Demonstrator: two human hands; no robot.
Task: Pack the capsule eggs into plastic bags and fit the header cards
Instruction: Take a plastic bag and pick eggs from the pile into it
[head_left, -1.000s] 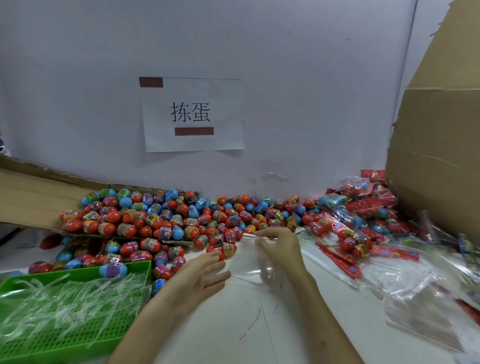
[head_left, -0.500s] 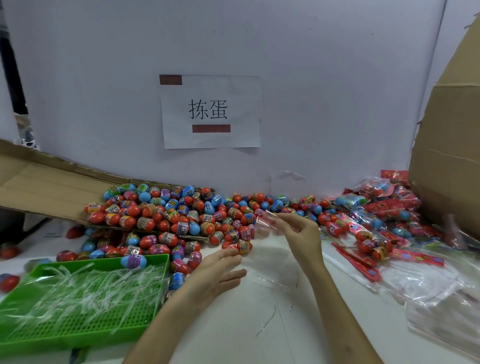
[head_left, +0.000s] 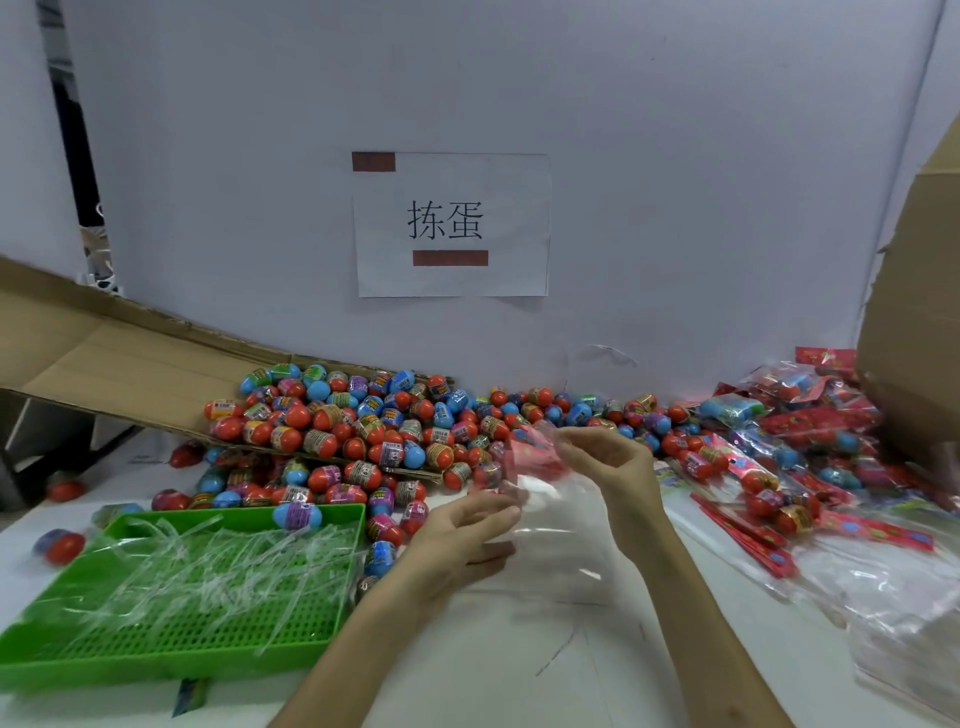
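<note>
A big heap of red, blue and purple capsule eggs (head_left: 363, 431) lies along the back of the white table. Just in front of the heap, my right hand (head_left: 605, 460) pinches the upper edge of a clear plastic bag (head_left: 550, 525) and holds it lifted off the table. A blurred red patch shows at the bag's top. My left hand (head_left: 460, 535) has its fingers stretched out against the bag's left side. Red header cards (head_left: 748, 535) lie on the right.
A green perforated tray (head_left: 171, 644) with several clear strips sits front left. Packed bags of eggs (head_left: 810, 431) pile at the right, with loose clear bags (head_left: 898, 597) in front of them. Cardboard flaps stand at left (head_left: 119, 353) and right (head_left: 919, 332). A paper sign (head_left: 452, 223) hangs on the wall.
My right hand has lifted the bag's top edge up from the table and towards the egg heap. My left hand stays at the bag's left side. The view has shifted left.
</note>
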